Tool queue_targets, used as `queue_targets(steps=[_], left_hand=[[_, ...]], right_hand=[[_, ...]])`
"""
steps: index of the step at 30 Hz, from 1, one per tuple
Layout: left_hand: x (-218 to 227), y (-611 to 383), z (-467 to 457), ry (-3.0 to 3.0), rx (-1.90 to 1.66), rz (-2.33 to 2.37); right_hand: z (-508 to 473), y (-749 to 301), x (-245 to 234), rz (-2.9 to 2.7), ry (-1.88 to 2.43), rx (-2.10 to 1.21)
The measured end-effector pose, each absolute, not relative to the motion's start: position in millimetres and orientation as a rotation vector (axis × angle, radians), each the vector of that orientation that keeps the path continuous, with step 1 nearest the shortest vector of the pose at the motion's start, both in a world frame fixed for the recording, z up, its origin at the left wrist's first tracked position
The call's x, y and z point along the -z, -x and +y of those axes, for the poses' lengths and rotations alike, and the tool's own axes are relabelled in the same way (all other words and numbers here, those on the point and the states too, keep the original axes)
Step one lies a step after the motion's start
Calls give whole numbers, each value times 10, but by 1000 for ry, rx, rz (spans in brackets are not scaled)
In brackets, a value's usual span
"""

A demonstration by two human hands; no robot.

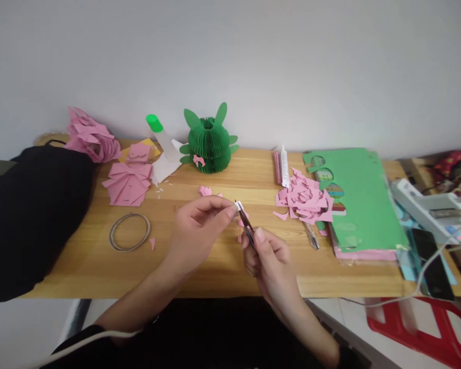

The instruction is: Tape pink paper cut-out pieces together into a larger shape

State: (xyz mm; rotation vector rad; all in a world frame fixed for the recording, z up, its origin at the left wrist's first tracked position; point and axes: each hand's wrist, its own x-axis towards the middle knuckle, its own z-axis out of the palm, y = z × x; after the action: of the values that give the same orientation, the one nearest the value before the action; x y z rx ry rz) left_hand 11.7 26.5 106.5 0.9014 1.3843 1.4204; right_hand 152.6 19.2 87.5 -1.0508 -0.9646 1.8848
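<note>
Dark tweezers [247,223] are gripped in my right hand [271,256], their tips pointing up and to the left. At those tips sits a small white piece [238,205], probably paper or tape. The fingertips of my left hand [203,225] are pinched together at that same piece. Small pink paper cut-outs [205,191] lie on the table behind and under my hands. Beyond them stands a round green pleated paper figure [209,148] with ear-like leaves and a pink bow [198,161] on its front.
Pink paper scraps [305,197] and a green sheet stack [369,200] lie right, with a phone [432,264] and power strip [426,210]. A tape ring [129,232], folded pink paper [128,183], a green-capped bottle [163,138] and a black bag [38,215] are left.
</note>
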Motion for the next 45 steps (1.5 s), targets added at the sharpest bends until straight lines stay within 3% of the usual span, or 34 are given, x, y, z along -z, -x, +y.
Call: queue_targets(steps=[45], left_hand=[[-1075, 113, 169, -954, -1349, 931]], right_hand=[[149, -1684, -896, -1137, 1057, -1771]])
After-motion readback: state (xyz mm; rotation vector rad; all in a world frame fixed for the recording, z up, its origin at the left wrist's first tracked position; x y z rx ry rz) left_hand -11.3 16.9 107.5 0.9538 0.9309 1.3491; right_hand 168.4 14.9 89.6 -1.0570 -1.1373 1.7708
